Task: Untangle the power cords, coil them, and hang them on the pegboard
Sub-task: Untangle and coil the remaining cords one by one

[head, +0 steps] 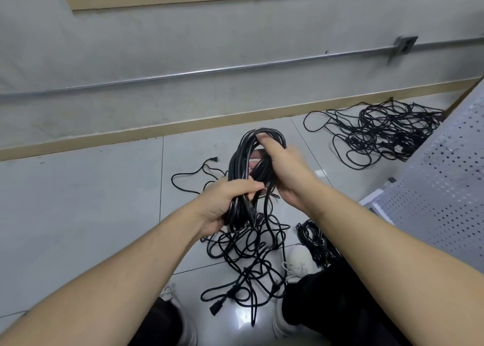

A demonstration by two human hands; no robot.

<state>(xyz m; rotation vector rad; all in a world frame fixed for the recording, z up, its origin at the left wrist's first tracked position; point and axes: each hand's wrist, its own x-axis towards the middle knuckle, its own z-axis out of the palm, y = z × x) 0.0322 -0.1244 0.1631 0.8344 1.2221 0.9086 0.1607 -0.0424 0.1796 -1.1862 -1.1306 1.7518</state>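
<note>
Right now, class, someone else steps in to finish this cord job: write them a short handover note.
Left hand: grips the lower end of the coiled cord.
Right hand: holds the coil's upper loops.
Loose tangle lies on the floor between the feet, its strands running up to the coil.
Second tangle lies by the wall.
A small bundle lies beside the right shoe.
Pegboard at right; no cord visible on it.
Done: one cord mostly coiled.
Left: finish the coil, untangle the rest, hang all.
</note>
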